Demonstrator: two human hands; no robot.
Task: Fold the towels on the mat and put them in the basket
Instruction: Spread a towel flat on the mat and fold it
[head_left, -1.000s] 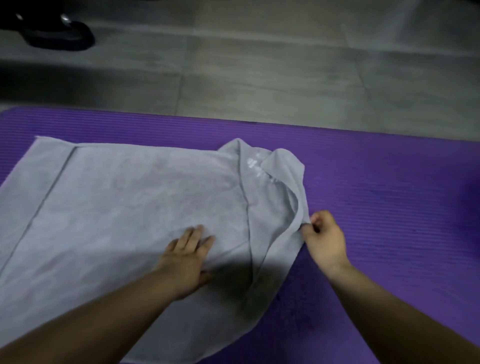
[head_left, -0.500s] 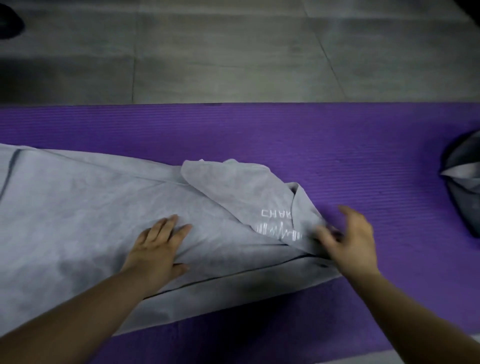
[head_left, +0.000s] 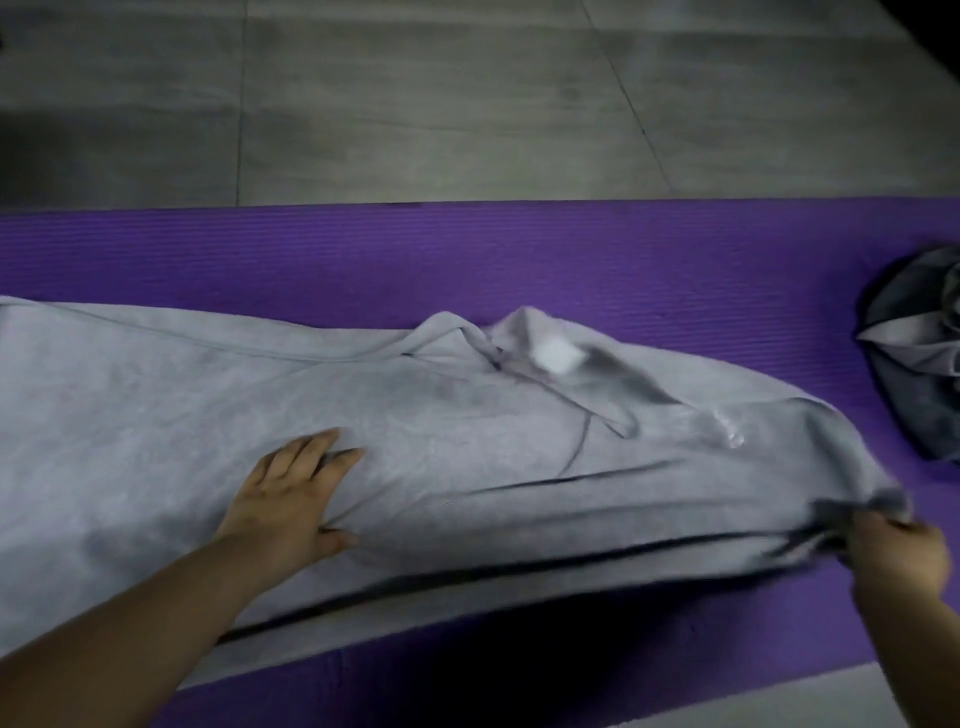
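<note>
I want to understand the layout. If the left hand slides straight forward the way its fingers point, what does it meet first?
The left hand lies flat on the grey towel, fingers pointing up and right. It would probably first meet the rumpled folded-over flap, though depth is hard to judge.

One head-worn camera looks forward and steeply down, close over the purple mat (head_left: 571, 260). Grey floor tiles (head_left: 415, 104) fill the far edge.

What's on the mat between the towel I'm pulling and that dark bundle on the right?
Nothing: in the head view, only bare purple mat separates the grey towel from the dark bundle.
</note>
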